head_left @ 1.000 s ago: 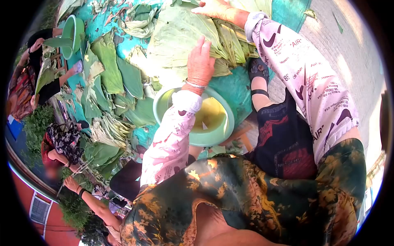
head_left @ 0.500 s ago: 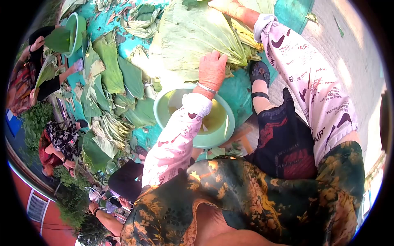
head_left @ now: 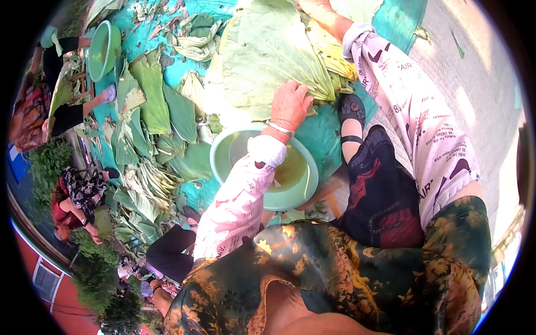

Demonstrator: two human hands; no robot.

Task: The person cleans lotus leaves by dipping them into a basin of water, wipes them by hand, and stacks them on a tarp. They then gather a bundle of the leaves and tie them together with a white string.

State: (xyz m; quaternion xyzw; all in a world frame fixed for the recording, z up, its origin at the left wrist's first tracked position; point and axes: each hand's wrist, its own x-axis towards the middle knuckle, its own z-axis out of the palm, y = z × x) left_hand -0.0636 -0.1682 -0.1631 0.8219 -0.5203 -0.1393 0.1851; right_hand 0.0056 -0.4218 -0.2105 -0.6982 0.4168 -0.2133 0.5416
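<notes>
A large stack of pale green leaves [head_left: 262, 50] fills the upper middle of the head view, with yellow stems at its right edge. My left hand [head_left: 290, 106] has its fingers curled together on the near edge of the stack. Behind the top right of the stack lies my right hand [head_left: 322, 12], its fingertips cut off by the frame edge. Under my left forearm is a pale green basin [head_left: 304, 192] holding yellowish liquid.
Loose green leaves [head_left: 149, 97] and a bundle of pale stems [head_left: 148, 181] lie on a turquoise sheet [head_left: 329, 120] to the left. Another green basin [head_left: 104, 51] stands at the upper left by a seated person [head_left: 33, 117]. Several other people sit lower left. Paving [head_left: 452, 72] is on the right.
My left hand has moved slightly down and right, still at the leaf edge. My right hand has slid a little rightward. The upper left person's large leaf has left the basin.
</notes>
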